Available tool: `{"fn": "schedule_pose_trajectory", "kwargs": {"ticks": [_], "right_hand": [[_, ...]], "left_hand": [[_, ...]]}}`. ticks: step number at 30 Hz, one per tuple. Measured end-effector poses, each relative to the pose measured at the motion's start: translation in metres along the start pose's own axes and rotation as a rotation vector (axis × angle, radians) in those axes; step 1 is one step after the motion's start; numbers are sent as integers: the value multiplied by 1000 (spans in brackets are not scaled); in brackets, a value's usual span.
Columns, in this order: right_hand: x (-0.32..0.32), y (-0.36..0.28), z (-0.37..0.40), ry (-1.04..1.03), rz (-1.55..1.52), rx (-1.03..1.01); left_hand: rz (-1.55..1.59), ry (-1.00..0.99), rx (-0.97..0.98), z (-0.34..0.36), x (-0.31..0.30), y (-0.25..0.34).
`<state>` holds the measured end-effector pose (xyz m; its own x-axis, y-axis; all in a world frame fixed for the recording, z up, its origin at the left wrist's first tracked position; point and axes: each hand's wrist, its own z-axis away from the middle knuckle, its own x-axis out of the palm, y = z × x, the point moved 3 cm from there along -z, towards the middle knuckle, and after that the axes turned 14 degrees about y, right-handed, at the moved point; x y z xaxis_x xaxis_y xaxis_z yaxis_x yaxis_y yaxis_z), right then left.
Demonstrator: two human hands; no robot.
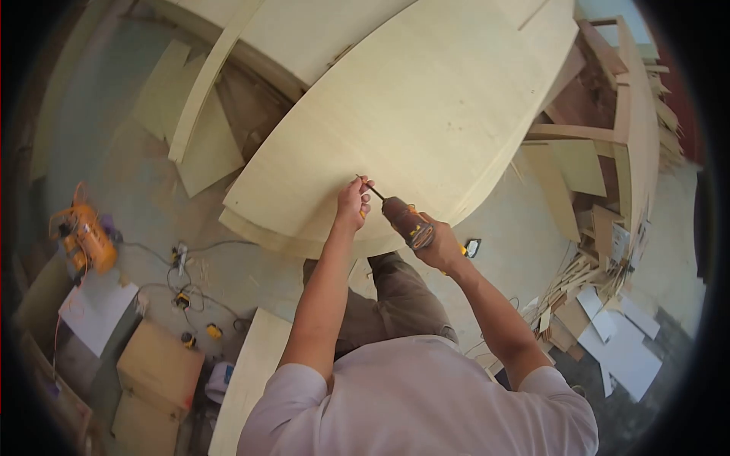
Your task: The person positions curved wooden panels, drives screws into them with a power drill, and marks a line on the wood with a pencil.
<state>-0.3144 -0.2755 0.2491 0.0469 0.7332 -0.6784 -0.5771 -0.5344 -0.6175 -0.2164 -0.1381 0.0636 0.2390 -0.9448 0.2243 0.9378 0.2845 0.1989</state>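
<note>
My right hand [439, 249] is wrapped round the grip of a brown and yellow cordless drill [409, 222]. The drill's long dark bit points up and left, towards the fingertips of my left hand [352, 202]. Those fingers are pinched together at the tip of the bit; what they hold there is too small to name. A bit of yellow shows beside the left palm. Both hands are over the near end of a large pale plywood panel [395, 114] with a curved outline, which stretches away to the upper right.
On the floor at left stand an orange air compressor [90, 235] and a cardboard box [160, 365], with cords between. A wooden frame [622, 137] is at right, above a heap of wood offcuts [570, 296]. A pale board [251, 380] lies beside my left side.
</note>
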Motion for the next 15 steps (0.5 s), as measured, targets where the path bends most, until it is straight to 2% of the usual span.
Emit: {"fn": "schedule_pose_trajectory", "kwargs": {"ticks": [9, 15], "right_hand": [[27, -22, -2, -178, 101, -78], [27, -48, 2, -146, 167, -68]], "left_hand": [[184, 137, 23, 14, -56, -12], [183, 112, -41, 9, -54, -11]]}}
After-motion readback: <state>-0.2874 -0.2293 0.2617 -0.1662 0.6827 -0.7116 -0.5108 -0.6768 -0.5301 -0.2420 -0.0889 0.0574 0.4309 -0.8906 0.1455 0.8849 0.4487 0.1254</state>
